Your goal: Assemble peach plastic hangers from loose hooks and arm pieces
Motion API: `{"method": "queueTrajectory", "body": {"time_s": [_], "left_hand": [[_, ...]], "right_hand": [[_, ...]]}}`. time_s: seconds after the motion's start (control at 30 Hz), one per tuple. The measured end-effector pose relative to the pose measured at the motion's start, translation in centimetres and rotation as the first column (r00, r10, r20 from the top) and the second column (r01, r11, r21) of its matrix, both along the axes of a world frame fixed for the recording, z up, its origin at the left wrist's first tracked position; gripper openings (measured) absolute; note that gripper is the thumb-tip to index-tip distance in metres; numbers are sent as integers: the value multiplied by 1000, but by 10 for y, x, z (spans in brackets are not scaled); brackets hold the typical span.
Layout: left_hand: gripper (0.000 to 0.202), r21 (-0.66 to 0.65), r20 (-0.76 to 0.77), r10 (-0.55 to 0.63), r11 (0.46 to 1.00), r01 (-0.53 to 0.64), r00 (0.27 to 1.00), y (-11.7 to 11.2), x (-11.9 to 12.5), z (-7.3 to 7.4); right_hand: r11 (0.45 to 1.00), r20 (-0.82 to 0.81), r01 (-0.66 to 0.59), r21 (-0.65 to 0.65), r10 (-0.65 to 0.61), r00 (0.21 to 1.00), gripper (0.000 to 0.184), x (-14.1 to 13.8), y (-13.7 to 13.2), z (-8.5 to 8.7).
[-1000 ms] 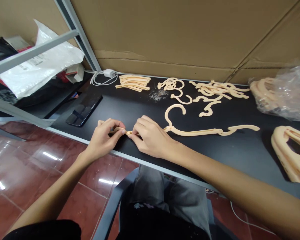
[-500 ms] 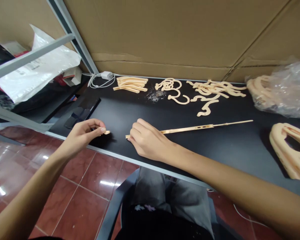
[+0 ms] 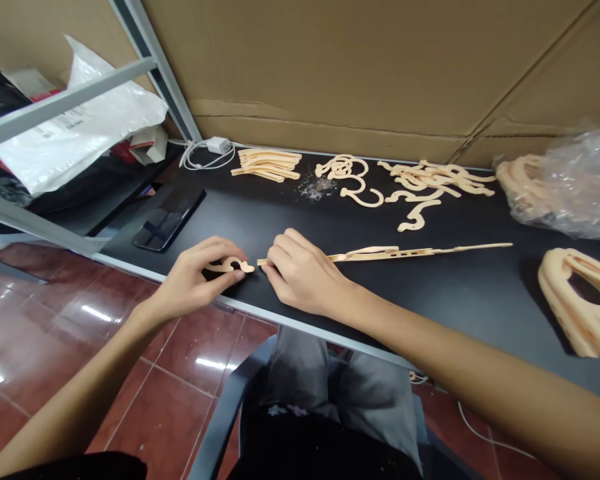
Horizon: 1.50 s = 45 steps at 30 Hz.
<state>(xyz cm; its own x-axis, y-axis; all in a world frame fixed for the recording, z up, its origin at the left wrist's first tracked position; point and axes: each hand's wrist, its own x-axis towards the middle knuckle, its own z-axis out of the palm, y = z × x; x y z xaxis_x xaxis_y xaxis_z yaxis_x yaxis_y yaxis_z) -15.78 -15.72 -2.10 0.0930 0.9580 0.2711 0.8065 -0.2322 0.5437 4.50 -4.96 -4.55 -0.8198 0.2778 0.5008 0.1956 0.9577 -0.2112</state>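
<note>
A long, narrow strip of peach-coloured plastic (image 3: pixel 420 251), probably a hanger bar, lies straight, with a row of small dark rectangular slots near its middle and a thinner, tapering far end. Its near end passes under the right hand (image 3: pixel 303 273), whose fingers (image 3: pixel 285 250) curl over it. A thin curved sliver of the same plastic (image 3: pixel 365 251) rests along the strip's upper edge. Just beyond the strip's near end, the left hand (image 3: pixel 195 280) pinches a small S-curved plastic piece (image 3: pixel 230 265) between its fingers, its tip nearly touching the strip.
</note>
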Motion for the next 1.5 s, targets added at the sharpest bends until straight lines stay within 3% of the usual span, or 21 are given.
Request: {"method": "queueTrajectory", "body": {"time_s": [0.27, 0.6, 0.9, 1.17, 1.5], "left_hand": [[10, 260, -72, 6, 966, 13, 997, 1, 3, -11], [15, 285, -352, -37, 948, 145, 935, 11, 5, -12], [22, 81, -404, -219, 959, 273, 888, 16, -5, 7], [27, -35, -400, -287, 954, 299, 870, 23, -11, 16], [26, -188, -285, -463, 886, 425, 839, 42, -14, 27]], "right_hand": [[1000, 5, 8, 27, -8, 1000, 26, 1, 1, -2], [999, 64, 13, 53, -16, 998, 26, 1, 1, 0], [996, 59, -11, 86, 6, 998, 27, 3, -1, -1], [995, 69, -66, 81, 61, 996, 26, 2, 1, -3], [989, 99, -124, 83, 116, 988, 28, 2, 3, -2]]}}
